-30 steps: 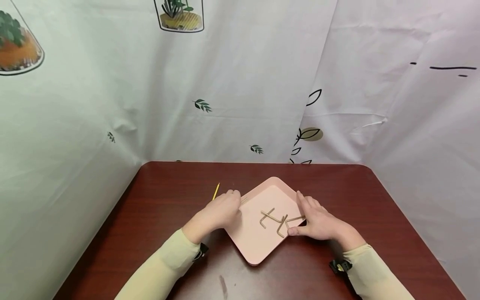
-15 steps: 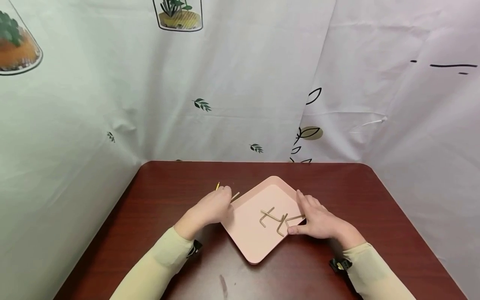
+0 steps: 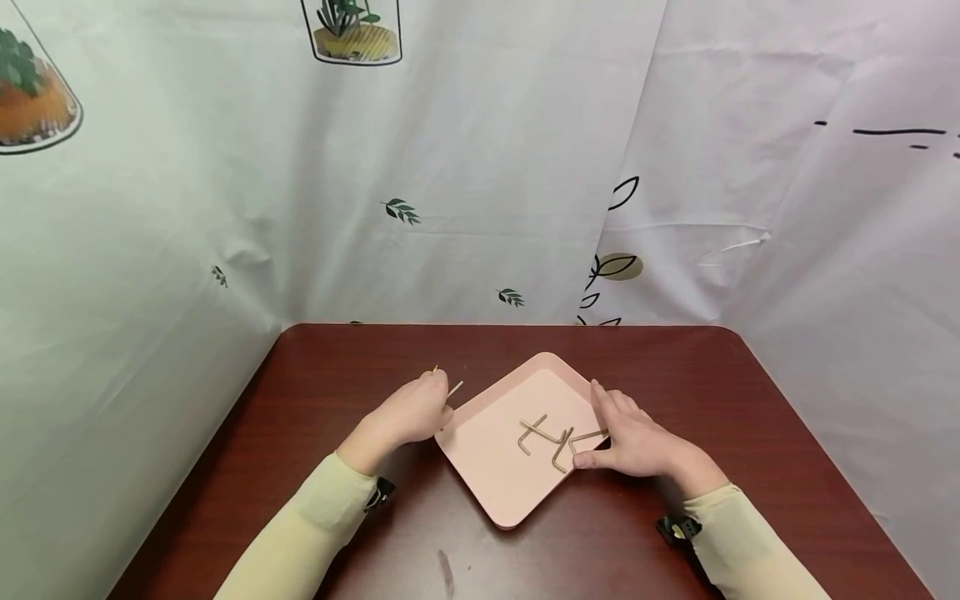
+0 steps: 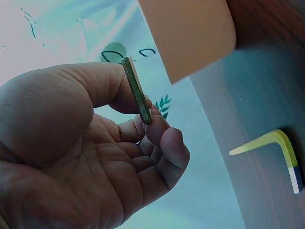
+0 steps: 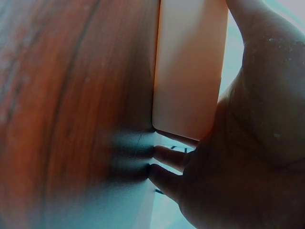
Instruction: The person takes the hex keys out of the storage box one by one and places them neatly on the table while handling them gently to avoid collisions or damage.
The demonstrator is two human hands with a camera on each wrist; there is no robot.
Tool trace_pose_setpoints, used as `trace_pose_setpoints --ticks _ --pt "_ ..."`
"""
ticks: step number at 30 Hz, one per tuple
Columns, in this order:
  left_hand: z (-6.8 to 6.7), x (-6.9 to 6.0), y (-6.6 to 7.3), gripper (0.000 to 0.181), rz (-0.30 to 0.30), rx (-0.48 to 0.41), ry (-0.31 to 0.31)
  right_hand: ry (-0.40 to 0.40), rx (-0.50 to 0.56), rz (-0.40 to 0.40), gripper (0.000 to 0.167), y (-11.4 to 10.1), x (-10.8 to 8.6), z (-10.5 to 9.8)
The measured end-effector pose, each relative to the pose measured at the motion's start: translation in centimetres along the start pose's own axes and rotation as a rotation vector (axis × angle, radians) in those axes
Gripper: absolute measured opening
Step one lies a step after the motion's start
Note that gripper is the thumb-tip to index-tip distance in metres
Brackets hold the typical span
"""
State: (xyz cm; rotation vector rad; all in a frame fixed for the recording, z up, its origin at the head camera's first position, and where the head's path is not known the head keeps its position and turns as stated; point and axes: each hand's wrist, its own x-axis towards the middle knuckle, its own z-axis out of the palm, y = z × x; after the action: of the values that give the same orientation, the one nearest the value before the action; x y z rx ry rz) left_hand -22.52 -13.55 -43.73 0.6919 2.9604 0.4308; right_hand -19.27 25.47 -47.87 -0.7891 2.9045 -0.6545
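My left hand [image 3: 405,412] is just off the left corner of a pink tray [image 3: 495,483]. Between thumb and fingertips it pinches a brass-coloured hex key [image 4: 136,90], whose end sticks out past the fingers in the head view. A yellow hex key [image 4: 279,138] lies on the table close by, mostly behind the left hand in the head view. My right hand [image 3: 637,435] rests spread around the tray's right corner, thumb at the near rim and fingers along the far side. Several brass-coloured hex keys [image 3: 542,431] lie inside the tray near that hand.
The dark red-brown table [image 3: 360,358] bears the tray near its middle. A white printed cloth [image 3: 465,167] hangs behind the table and at both sides. A smudge [image 3: 446,571] marks the front of the tabletop.
My left hand has drawn leftward from inside the tray, bringing the pinched hex key out over the rim. The tray has shifted very slightly left; my right hand stays at its corner.
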Motion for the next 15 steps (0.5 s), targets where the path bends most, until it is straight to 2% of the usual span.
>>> trace_pose_setpoints --ticks 4,5,7,10,15 --pt "-0.2 -0.3 -0.3 0.029 -0.030 0.006 -0.009 -0.002 -0.004 0.000 0.136 -0.1 0.0 -0.1" --pt "-0.9 -0.5 0.3 0.034 -0.057 -0.004 -0.028 -0.002 -0.007 0.000 0.136 -0.1 0.0 -0.1" --pt "-1.0 -0.7 0.1 0.042 -0.067 0.007 -0.034 -0.002 -0.010 -0.002 0.136 -0.1 0.0 -0.1" --pt "-1.1 -0.8 -0.2 0.039 -0.089 0.015 -0.045 -0.001 -0.009 -0.002 0.136 -0.2 0.0 -0.1" --pt "-1.0 -0.8 -1.1 0.026 -0.124 -0.022 -0.052 -0.003 -0.004 0.006 0.136 -0.1 0.1 0.0"
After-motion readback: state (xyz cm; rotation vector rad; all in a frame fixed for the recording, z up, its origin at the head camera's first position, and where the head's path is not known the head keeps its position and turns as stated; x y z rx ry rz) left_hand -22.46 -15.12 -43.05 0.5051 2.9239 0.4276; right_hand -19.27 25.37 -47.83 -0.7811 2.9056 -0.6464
